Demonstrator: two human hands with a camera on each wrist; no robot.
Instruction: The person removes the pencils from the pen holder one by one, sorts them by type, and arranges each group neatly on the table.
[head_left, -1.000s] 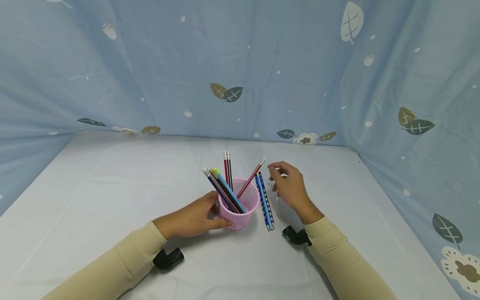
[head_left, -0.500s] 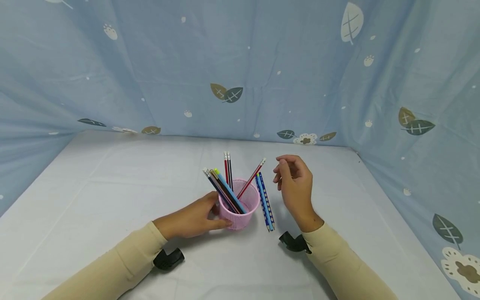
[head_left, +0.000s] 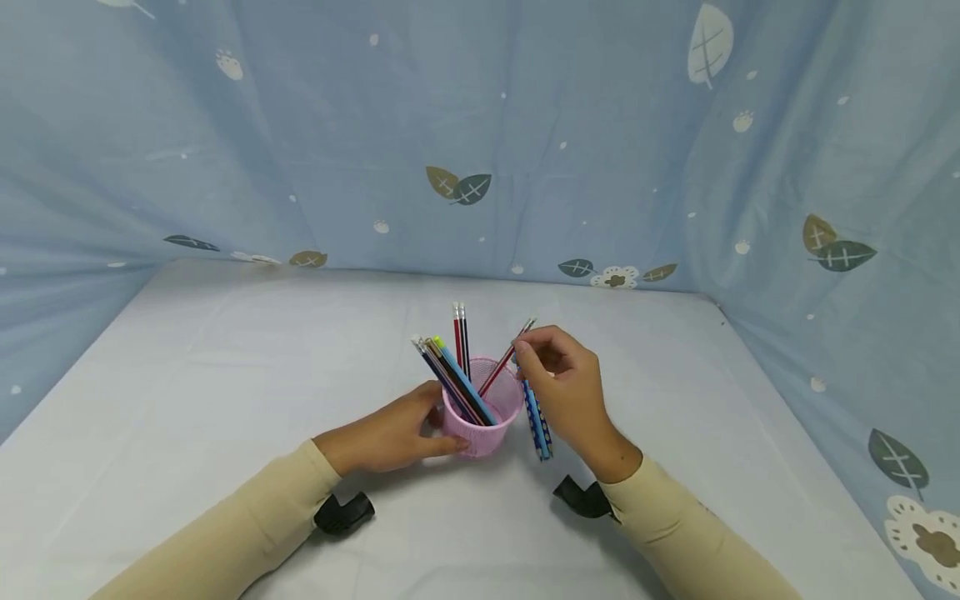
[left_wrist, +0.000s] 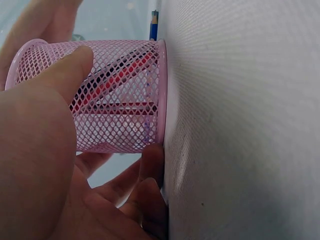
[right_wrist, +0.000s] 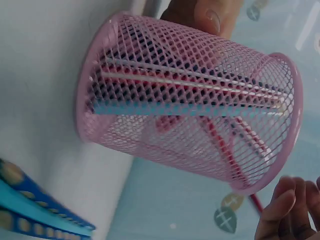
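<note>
My left hand (head_left: 397, 429) grips the side of a pink mesh pencil cup (head_left: 480, 442) that stands on the table; the left wrist view shows the thumb and fingers (left_wrist: 152, 162) on either side of it. Several pencils lean in the cup: a light blue pencil (head_left: 467, 383), dark ones and red ones. Over the cup's right side is my right hand (head_left: 566, 383), fingers bent, thumb and index tips right at a slanted red pencil (head_left: 498, 372). I cannot tell whether they pinch it. Blue dotted pencils (head_left: 538, 425) lie on the table beside the cup, their far ends hidden under the right hand.
A white cloth covers the table (head_left: 247, 375). Blue leaf-patterned fabric (head_left: 322, 125) hangs along the back and sides. Each forearm, in a beige sleeve, has a black wrist device, one (head_left: 345, 514) on the left and one (head_left: 583, 498) on the right.
My right hand drew back slightly from the cup, then came in left to the slanted red pencil. The left hand keeps its grip; the view has shifted a little.
</note>
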